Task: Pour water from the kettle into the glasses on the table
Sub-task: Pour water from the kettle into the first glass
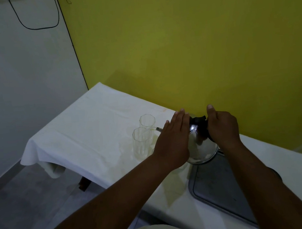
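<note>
A shiny steel kettle (202, 146) with a black handle is tilted to the left, its spout over the nearer clear glass (141, 143). A thin stream runs from the spout into that glass. A second clear glass (147, 121) stands just behind it. My right hand (222, 125) is closed around the kettle's black handle. My left hand (173, 140) lies flat with fingers extended against the kettle's left side and lid, hiding part of the spout. Something clear under my left wrist may be another glass; I cannot tell.
A white cloth covers the table (91, 124), which stands against a yellow wall (195, 44). A grey metal tray (219, 187) lies at the right under the kettle's base. The table's left edge drops to a grey floor. A black cable hangs on the white wall.
</note>
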A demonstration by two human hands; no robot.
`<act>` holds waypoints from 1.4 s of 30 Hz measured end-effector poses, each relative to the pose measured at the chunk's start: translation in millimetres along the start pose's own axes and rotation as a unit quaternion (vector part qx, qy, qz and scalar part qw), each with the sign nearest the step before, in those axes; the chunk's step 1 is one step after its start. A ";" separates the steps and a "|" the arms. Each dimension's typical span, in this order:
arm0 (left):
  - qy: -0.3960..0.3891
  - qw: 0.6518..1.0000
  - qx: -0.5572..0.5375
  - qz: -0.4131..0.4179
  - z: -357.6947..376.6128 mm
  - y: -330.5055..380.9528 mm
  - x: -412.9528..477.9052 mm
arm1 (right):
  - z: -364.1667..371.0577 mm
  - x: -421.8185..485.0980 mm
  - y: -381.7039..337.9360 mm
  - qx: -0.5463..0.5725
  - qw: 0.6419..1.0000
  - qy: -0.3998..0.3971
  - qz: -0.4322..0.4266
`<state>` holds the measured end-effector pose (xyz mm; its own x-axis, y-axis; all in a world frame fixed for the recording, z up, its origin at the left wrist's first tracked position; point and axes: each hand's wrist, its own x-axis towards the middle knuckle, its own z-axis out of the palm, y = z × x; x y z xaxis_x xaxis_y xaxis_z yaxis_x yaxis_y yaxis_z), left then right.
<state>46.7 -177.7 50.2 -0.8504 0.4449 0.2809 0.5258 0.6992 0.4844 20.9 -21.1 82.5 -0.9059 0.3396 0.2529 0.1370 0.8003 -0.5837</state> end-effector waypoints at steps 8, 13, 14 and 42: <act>-0.002 1.000 -0.007 -0.002 -1.3 0.7 1.5 | -0.9 2.1 -0.2 -0.002 1.000 0.001 -0.014; -0.002 1.000 -0.004 -0.001 -1.4 1.1 2.4 | -2.3 3.8 -0.8 -0.005 1.000 0.011 -0.027; -0.002 1.000 -0.004 -0.001 -1.6 1.3 2.4 | -3.0 3.9 -1.3 -0.005 0.999 0.013 -0.030; 0.004 1.000 -0.001 0.004 -5.1 7.5 1.4 | -12.8 4.1 -5.3 -0.030 0.998 0.020 -0.044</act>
<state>49.4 -174.6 58.4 -0.8464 0.4460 0.2911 0.5325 0.6949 0.4833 21.5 -17.6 96.6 -0.8990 0.2846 0.3328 0.0815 0.8555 -0.5114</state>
